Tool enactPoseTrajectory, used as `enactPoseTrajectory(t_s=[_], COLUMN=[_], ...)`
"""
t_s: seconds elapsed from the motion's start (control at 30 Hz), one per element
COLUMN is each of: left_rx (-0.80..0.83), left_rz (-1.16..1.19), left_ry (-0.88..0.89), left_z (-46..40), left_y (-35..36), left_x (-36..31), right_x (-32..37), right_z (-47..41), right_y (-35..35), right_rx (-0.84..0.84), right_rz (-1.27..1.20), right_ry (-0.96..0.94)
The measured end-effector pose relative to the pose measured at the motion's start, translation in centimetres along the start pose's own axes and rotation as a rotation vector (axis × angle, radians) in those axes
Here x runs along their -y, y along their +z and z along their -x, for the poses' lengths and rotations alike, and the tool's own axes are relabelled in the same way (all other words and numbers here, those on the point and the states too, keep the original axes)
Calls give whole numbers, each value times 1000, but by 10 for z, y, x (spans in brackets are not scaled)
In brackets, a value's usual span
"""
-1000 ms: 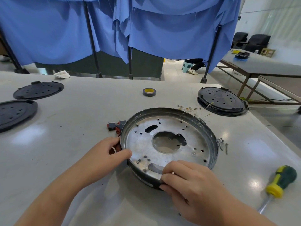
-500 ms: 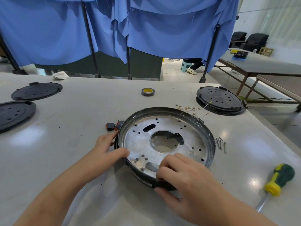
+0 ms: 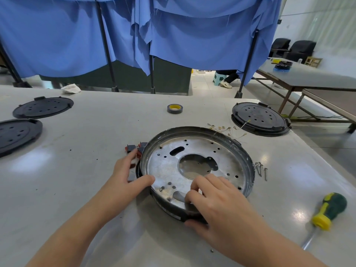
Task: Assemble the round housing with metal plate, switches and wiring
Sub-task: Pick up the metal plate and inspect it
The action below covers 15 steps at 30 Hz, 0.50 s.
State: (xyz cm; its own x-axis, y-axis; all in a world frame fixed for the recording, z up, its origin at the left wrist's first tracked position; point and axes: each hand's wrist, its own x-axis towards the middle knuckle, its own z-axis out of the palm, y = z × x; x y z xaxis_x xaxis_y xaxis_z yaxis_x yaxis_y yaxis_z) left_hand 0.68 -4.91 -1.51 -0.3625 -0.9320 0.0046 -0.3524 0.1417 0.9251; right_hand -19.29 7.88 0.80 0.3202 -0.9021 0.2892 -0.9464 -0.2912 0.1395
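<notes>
The round black housing [image 3: 248, 162] lies on the table with a silver metal plate [image 3: 202, 149] seated inside it, a large hole at its centre. My left hand [image 3: 127, 178] grips the housing's left rim, thumb on top of the edge. My right hand [image 3: 217, 203] holds the near rim, fingers curled over onto the plate and thumb under the outer wall. Small black and red switches [image 3: 133, 148] lie just left of the housing, by my left fingertips. Thin wires with ring terminals [image 3: 223, 130] lie behind the housing.
Several screws [image 3: 261, 169] lie right of the housing. A green and yellow screwdriver [image 3: 327, 211] lies at the near right. A tape roll [image 3: 174, 108] sits farther back. Black round covers [image 3: 260, 118] [image 3: 43, 107] [image 3: 17, 133] rest at the right and far left.
My right hand has slid its fingers farther onto the plate and its thumb now hooks under the rim. The housing has shifted slightly. My left hand keeps its grip.
</notes>
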Motion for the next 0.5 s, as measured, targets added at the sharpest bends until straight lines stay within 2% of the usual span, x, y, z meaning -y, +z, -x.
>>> enactPoseTrajectory(t_s=[0.07,0.13,0.2,0.27,0.33,0.5], left_rx=[-103,-123,-32,138,258,299], left_rz=[-140,-303,-455,-564,-659,-826], left_ry=[183,388,610,768,802,815], left_z=[8,18,27,36,42,40], left_y=[2,1,1,8,19,32], left_x=[-1,-12,-26,-38,-45,-54], right_x=[1,1,1,1,0,-15], right_z=[1,0,-1,-2,-1,14], right_y=[1,3,4,4,2,-9], right_rx=[-20,-32,-32,-23,-11,-77], right_rz=[11,20,24,25,18,-167], right_ry=[5,13,18,12,9,20])
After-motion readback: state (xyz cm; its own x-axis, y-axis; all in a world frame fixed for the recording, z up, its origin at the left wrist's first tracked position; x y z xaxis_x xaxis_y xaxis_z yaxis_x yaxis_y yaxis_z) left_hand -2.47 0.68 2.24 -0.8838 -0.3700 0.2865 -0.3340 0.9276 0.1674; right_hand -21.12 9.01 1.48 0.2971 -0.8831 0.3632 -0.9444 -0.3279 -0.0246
